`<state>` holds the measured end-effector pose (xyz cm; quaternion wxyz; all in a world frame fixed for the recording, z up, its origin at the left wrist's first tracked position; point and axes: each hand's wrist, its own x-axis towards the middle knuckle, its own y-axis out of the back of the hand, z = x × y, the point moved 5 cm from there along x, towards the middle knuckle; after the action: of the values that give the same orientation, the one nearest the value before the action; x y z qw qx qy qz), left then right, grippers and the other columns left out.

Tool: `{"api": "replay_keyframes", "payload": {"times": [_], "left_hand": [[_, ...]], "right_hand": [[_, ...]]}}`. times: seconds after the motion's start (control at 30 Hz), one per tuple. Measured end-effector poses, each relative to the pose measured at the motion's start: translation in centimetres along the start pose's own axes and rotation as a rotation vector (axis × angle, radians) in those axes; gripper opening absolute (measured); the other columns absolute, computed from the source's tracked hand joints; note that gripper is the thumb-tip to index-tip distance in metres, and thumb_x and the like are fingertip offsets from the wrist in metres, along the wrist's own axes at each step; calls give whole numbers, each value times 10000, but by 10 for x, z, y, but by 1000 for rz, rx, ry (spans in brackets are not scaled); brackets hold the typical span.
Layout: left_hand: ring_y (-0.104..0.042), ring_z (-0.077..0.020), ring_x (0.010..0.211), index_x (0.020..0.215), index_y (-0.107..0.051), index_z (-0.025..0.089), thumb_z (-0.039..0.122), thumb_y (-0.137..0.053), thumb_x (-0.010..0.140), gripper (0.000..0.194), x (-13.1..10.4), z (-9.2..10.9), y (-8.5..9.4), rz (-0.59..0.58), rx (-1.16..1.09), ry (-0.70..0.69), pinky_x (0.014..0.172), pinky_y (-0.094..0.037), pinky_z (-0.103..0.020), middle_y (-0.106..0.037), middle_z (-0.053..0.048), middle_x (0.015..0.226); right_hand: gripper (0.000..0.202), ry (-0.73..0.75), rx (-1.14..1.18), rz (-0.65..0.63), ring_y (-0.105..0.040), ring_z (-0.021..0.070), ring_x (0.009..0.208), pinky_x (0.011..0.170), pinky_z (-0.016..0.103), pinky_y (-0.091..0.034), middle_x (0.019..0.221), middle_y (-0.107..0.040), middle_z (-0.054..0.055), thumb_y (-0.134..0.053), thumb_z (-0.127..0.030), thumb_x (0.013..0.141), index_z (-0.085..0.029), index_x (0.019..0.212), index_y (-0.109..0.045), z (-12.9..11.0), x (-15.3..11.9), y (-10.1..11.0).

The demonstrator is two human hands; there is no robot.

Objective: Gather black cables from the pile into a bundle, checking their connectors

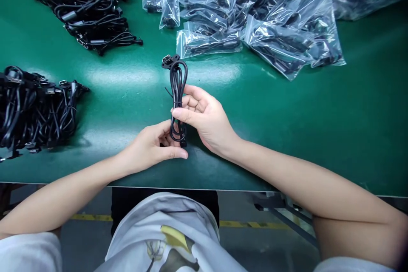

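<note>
A coiled black cable (177, 78), tied at its middle, is held upright above the green table (127, 110). A connector with a flat mounting plate sticks out at its top. My right hand (205, 119) pinches the coil from the right, thumb in front and fingers behind. At the coil's lower end is my left hand (159, 144), its thumb stretched out below the bottom connector and its other fingers curled partly behind the coil. Whether those fingers grip the cable is hard to tell.
Bundled black cables (92, 12) lie in a long pile at the upper left, with another cable pile (38, 110) at the left. Clear plastic bags holding dark cables (210, 42) are heaped across the top centre and right. The table's front edge runs below my hands.
</note>
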<state>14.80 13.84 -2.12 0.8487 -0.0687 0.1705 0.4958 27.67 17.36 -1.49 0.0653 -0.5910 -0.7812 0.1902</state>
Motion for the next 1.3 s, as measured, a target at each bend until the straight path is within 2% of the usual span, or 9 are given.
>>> {"api": "replay_keyframes", "payload": {"times": [0.13,0.27,0.47,0.8,1.03,1.1,1.2,1.27,1.3], "left_hand": [[-568,-146,690,855,-632,186,352,-815,727,279,-1,0,-2,39,44,6,634,-453,-274,-634,-2,785],[-608,-138,703,842,-639,168,316,-800,753,236,0,4,-2,-38,-107,51,678,-489,-271,-664,-11,769],[-658,-122,687,825,-658,154,283,-800,767,201,2,4,4,-52,-274,64,703,-535,-255,-725,-33,802],[-667,-132,739,881,-654,138,274,-770,795,198,1,3,7,-10,-163,-26,731,-542,-264,-712,-23,803],[-685,-142,786,931,-632,161,272,-665,878,127,1,6,5,12,93,-158,752,-538,-265,-718,-26,855],[-693,-162,870,1009,-639,175,277,-613,920,139,-8,14,17,96,361,-293,807,-535,-285,-733,-47,951],[-649,-229,1080,1135,-635,195,311,-583,947,226,-39,28,62,507,885,-415,982,-481,-373,-714,-91,1116],[-593,-295,1171,1190,-614,189,351,-599,936,302,-65,31,100,826,1176,-288,1036,-435,-448,-683,-132,1168],[-581,-332,1168,1200,-607,169,373,-617,919,347,-75,29,116,907,1296,-169,1012,-438,-480,-671,-162,1171]], "right_hand": [[412,-47,22,12,-578,129,655,602,271,-520,742,-559,-59,-785,-237,731,-226,1098,-597,-2,-1,0],[182,-109,23,-5,-514,99,623,586,252,-456,733,-531,-49,-756,-264,775,-194,886,-630,-5,2,5],[424,-84,69,13,-461,71,558,506,221,-398,685,-497,-66,-895,-411,646,-191,772,-555,-10,7,8],[457,18,20,-37,-473,85,544,497,236,-390,654,-510,-63,-880,-496,656,-212,759,-538,-18,2,3],[387,8,76,-14,-479,86,618,581,229,-424,690,-497,-56,-876,-375,672,-202,697,-530,-16,1,6],[418,-38,158,1,-484,79,626,593,216,-439,693,-478,-53,-877,-354,672,-192,639,-493,-13,2,10],[460,-183,237,-7,-324,34,475,422,169,-306,622,-393,-78,-880,-385,686,-183,628,-471,-6,10,16],[426,-258,230,-14,-200,22,435,365,159,-180,574,-324,-98,-885,-381,687,-177,657,-512,-1,15,19],[400,-281,215,-18,-183,21,431,359,156,-159,558,-305,-103,-889,-371,683,-172,675,-542,0,17,19]]}}
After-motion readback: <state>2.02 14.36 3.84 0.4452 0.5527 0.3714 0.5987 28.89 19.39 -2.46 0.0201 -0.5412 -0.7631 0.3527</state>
